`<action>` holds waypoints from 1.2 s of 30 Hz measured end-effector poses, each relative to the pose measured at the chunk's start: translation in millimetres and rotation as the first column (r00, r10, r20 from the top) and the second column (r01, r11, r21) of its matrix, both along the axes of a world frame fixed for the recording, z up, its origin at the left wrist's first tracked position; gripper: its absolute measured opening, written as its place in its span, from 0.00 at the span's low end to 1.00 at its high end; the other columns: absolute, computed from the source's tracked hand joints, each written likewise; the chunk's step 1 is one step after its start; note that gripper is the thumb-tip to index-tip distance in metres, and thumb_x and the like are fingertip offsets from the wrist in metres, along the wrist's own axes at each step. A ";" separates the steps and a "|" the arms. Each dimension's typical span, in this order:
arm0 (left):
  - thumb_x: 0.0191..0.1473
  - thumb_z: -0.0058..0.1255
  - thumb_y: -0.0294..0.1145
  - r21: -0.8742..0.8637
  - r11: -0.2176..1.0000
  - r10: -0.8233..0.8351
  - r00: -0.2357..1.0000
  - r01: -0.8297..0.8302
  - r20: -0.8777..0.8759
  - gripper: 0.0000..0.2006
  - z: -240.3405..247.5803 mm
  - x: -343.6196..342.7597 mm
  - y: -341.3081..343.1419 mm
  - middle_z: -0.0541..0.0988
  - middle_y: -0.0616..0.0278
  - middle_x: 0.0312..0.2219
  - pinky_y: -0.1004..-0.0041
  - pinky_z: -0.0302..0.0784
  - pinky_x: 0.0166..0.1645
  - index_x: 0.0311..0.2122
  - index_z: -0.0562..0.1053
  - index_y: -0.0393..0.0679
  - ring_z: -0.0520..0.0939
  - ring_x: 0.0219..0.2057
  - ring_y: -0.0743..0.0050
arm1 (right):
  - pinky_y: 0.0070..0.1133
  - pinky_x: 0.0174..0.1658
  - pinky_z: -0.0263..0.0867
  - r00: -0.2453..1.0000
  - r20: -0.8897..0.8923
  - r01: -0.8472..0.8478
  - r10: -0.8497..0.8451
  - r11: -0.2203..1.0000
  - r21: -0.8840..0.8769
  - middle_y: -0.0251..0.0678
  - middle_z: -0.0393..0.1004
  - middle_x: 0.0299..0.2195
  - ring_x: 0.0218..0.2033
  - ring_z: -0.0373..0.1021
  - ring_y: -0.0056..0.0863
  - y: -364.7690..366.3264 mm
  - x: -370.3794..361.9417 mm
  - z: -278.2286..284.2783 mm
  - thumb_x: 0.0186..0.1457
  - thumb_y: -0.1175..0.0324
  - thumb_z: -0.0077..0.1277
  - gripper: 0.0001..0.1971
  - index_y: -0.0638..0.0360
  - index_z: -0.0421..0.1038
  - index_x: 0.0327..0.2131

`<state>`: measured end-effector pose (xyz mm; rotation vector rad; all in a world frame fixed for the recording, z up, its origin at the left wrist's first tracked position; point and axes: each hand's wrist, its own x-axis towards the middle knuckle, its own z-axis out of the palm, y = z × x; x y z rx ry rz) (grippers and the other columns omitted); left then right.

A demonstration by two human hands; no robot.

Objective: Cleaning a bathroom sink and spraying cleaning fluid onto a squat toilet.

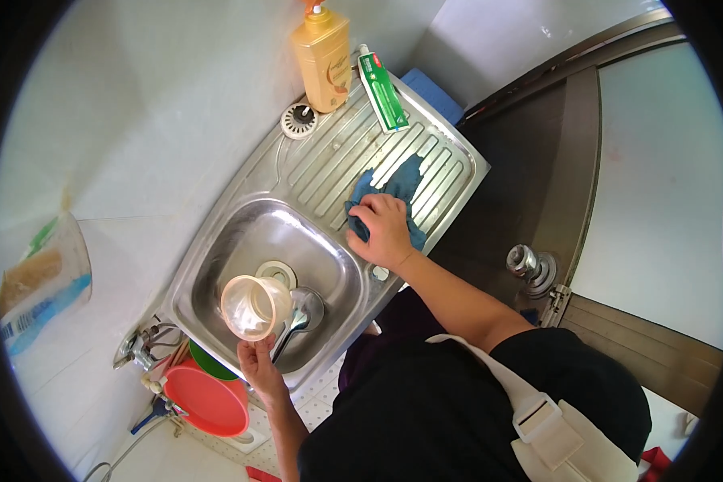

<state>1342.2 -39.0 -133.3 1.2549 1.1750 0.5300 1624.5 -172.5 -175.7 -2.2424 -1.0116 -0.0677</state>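
Note:
My left hand (261, 371) grips the rim of a translucent plastic cup (238, 299), holding it tilted over the sink basin (245, 229). The cup's mouth faces up, and its inside shows. My right hand (384, 229) presses on a crumpled dark blue cloth (410, 178) on the ribbed steel drainboard (317, 173); its fingers are curled on the cloth. Beside the cup is a shiny metal piece (307, 308) with a rounded head and a narrow stem; I cannot tell its exact kind. A round drain fitting (278, 271) shows partly behind the cup.
A yellow pump bottle (323, 60), a green and white toothpaste tube (384, 92) and a round strainer (299, 120) stand or lie along the drainboard's far end. Red basin (209, 398) and wall tap (143, 352) are at lower left. A door knob (524, 262) is at right.

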 end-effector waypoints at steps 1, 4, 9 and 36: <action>0.59 0.46 0.28 0.010 1.000 -0.012 1.000 0.012 0.008 0.05 0.7 -3.3 -0.6 0.75 0.64 0.28 0.78 0.72 0.41 0.33 0.68 0.39 0.77 0.31 0.80 | 0.33 0.41 0.56 1.000 -0.005 -0.002 0.002 1.000 -0.002 0.33 0.67 0.34 0.37 0.64 0.36 -3.6 1.2 -2.6 0.37 0.70 0.55 0.11 0.54 0.70 0.30; 0.59 0.45 0.27 -0.003 0.999 0.052 0.998 -0.052 -0.035 0.04 6.1 -9.1 -2.7 0.75 0.63 0.28 0.78 0.72 0.40 0.33 0.68 0.38 0.77 0.31 0.80 | 0.32 0.41 0.59 0.995 -0.003 -0.104 0.104 0.994 0.021 0.34 0.68 0.33 0.37 0.64 0.37 -2.1 19.9 -20.2 0.36 0.75 0.52 0.13 0.55 0.71 0.31; 0.59 0.45 0.27 -0.001 0.999 0.046 0.997 -0.046 -0.064 0.04 6.9 -12.0 -4.8 0.76 0.62 0.28 0.79 0.72 0.38 0.34 0.68 0.38 0.76 0.30 0.80 | 0.33 0.38 0.61 0.977 0.102 0.165 -0.189 0.964 0.209 0.38 0.70 0.33 0.35 0.65 0.42 57.9 76.3 -46.3 0.35 0.82 0.48 0.12 0.57 0.70 0.29; 0.59 0.43 0.26 -0.080 0.997 -0.016 1.000 0.014 -0.018 0.06 6.8 -33.8 3.8 0.76 0.60 0.33 0.78 0.73 0.40 0.40 0.67 0.37 0.78 0.32 0.78 | 0.36 0.51 0.58 0.987 0.140 0.060 -0.078 0.990 0.129 0.39 0.70 0.40 0.45 0.65 0.36 63.0 77.4 -48.3 0.44 0.73 0.45 0.10 0.59 0.73 0.32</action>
